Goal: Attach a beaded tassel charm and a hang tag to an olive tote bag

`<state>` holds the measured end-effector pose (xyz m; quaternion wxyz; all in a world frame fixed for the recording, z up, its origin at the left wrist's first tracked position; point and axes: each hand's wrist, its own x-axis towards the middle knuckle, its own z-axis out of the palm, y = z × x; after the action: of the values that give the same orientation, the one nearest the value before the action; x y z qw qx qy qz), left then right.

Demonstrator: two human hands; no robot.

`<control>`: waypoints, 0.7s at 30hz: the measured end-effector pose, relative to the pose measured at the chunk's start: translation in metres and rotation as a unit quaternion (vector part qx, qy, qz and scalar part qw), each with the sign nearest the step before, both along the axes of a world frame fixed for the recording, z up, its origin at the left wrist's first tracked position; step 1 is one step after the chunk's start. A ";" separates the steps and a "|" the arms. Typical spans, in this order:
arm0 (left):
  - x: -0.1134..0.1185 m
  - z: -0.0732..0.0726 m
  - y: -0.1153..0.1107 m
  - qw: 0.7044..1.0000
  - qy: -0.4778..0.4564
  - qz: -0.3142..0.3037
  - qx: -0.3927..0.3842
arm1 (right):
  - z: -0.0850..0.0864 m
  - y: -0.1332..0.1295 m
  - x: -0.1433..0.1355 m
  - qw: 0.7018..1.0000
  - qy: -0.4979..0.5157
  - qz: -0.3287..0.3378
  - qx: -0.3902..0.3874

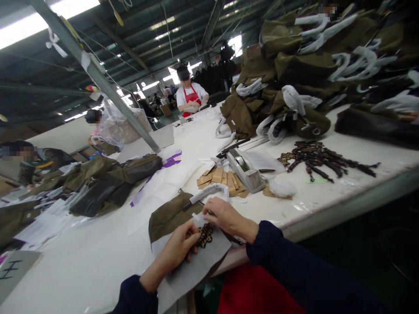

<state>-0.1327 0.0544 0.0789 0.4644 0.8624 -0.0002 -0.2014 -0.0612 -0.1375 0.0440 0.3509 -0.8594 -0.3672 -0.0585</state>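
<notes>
An olive bag (170, 214) lies at the table's front edge, with a pale sheet (212, 253) over its near side. One of its handles (212, 190) is wrapped in white. My left hand (180, 244) is closed on a leopard-patterned flower charm (205, 236), which rests against the pale sheet. Just right of and above the charm, my right hand (225, 216) has its fingers bent together beside a small white piece near the handle; what they pinch is too small to make out.
A tape dispenser (245, 170) and brown tags (222, 179) lie beyond the bag. Dark charms (321, 159) are heaped right. Olive bags (278, 87) pile up behind; more bags (104, 183) lie left by a slanted metal post (98, 78). A person (190, 96) stands across the table.
</notes>
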 end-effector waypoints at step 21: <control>-0.007 0.013 -0.011 0.944 -0.236 -0.131 0.190 | -0.014 0.009 -0.017 0.998 0.000 0.059 -0.003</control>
<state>-0.1401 0.0433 0.0920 0.2485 0.9497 -0.1845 -0.0476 -0.0781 -0.1285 0.0297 0.3509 -0.8373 -0.4176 -0.0361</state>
